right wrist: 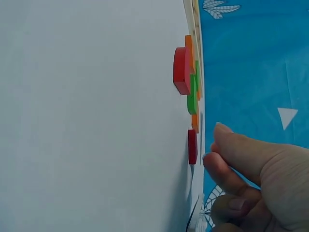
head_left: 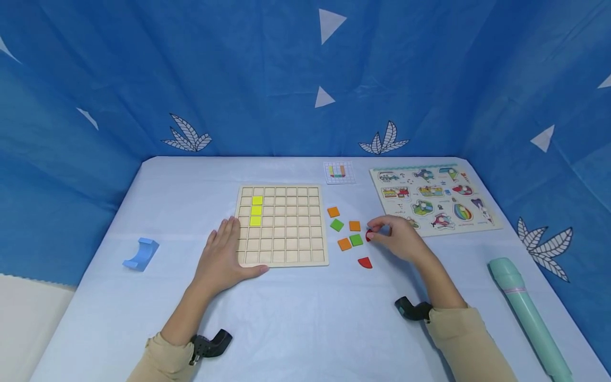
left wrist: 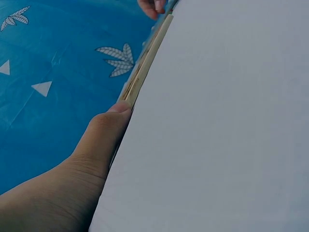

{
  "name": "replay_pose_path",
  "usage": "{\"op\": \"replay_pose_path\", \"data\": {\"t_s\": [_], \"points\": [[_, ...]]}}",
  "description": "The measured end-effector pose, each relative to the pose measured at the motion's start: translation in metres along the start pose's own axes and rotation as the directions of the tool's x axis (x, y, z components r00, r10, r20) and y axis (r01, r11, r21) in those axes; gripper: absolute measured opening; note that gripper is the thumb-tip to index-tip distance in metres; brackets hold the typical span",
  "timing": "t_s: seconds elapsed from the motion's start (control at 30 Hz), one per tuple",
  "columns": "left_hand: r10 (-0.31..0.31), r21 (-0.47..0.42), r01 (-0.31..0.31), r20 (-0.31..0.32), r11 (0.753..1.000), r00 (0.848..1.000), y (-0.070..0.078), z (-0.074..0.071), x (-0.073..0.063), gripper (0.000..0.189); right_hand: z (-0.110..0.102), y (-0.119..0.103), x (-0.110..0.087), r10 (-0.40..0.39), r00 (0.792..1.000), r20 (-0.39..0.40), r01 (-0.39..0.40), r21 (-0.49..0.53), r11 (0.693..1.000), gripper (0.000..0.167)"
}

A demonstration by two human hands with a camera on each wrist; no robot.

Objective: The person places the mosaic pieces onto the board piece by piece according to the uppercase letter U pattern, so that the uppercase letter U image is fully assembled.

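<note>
A wooden grid board (head_left: pixel 298 243) lies flat, with three yellow square tiles (head_left: pixel 256 210) set in a column toward its left side. My left hand (head_left: pixel 220 260) rests along the board's left edge, fingers straight, its thumb at the front edge. To the right of the board, my right hand (head_left: pixel 395 237) has thumb and forefinger bent over a red piece (right wrist: pixel 192 147). In the right wrist view these fingertips stand slightly off that piece, with a small gap between them. Nearby lie three orange squares (head_left: pixel 345 244), two green squares (head_left: pixel 356 240) and a red quarter-circle piece (head_left: pixel 365 262).
A small pattern card (head_left: pixel 339 172) lies behind the loose tiles. A picture puzzle board (head_left: pixel 444 229) sits at the back right, beyond my right hand. A mint-green tube-shaped object (head_left: pixel 532 318) lies at the right edge, and a blue curved block (head_left: pixel 141 254) at the left.
</note>
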State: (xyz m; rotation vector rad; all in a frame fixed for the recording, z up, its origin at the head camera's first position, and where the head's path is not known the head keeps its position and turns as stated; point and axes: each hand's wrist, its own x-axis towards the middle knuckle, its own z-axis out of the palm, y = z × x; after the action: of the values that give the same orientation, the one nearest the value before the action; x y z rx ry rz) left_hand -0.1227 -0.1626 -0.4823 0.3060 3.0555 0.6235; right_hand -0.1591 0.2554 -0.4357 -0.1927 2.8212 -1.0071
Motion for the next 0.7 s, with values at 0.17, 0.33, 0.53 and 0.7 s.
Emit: {"op": "replay_pose_path", "data": {"t_s": [0.17,0.33,0.53,0.7], "points": [[-0.001,0.004,0.001,0.005,1.0,1.0,-0.0003,0.0,-0.0001,0.144,0.003,-0.0006,-0.0005,0.003,1.0,0.009,-0.003,-0.016,1.0,0.024],[-0.003,0.004,0.003,-0.001,1.0,1.0,-0.0008,0.0005,-0.0003,0.144,0.005,-0.0015,-0.0007,0.009,1.0,0.008,-0.009,-0.035,0.999,0.026],[-0.004,0.007,0.004,-0.001,1.0,1.0,-0.0009,0.0005,-0.0002,0.145,0.0057,-0.0019,-0.0002,0.038,0.999,0.008,-0.038,-0.052,0.998,0.029],[-0.002,0.001,0.002,0.0,1.0,1.0,0.0004,-0.0008,-0.0002,0.145,0.0039,-0.0031,-0.0005,0.055,0.998,0.025,-0.053,-0.067,0.996,0.03]]}}
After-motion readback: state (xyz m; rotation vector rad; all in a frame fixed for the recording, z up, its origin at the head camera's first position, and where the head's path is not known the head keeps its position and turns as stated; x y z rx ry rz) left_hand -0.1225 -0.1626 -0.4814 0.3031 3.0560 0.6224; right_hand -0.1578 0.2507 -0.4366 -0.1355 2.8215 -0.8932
